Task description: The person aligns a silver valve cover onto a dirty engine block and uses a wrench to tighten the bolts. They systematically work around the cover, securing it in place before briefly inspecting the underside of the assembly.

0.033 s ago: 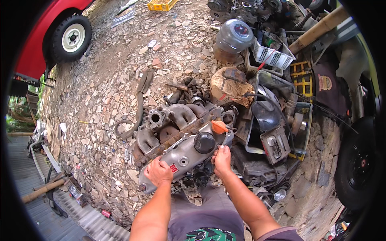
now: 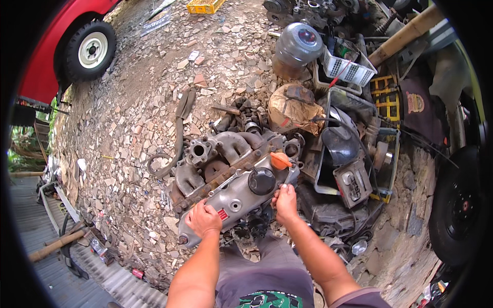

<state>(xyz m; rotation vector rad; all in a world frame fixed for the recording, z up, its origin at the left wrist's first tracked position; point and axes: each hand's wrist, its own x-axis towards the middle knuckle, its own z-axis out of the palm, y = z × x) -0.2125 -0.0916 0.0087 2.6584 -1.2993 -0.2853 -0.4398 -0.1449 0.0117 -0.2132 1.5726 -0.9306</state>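
Note:
A grey metal valve cover [image 2: 241, 201] lies slantwise before me on a rusty, greasy cylinder head [image 2: 218, 181]. It carries a round black cap [image 2: 262, 181] and a small red label. My left hand [image 2: 204, 218] rests at its left part, fingers curled over the near edge. My right hand [image 2: 285, 203] is closed at the cover's near right end, thumb up; the inside of its grip is hidden. Just beyond it, an orange piece [image 2: 280, 160], shaped like a funnel or cap, stands by the black cap. Cast manifold pipes [image 2: 232, 146] line the far side of the head.
Broken tile and gravel cover the ground [image 2: 128, 123]. To the right are a paper sack [image 2: 294, 110], a clear water jug [image 2: 299, 46], a black crate [image 2: 393, 159] of parts and a loose tyre [image 2: 459, 208]. A red vehicle [image 2: 38, 56] stands at far left.

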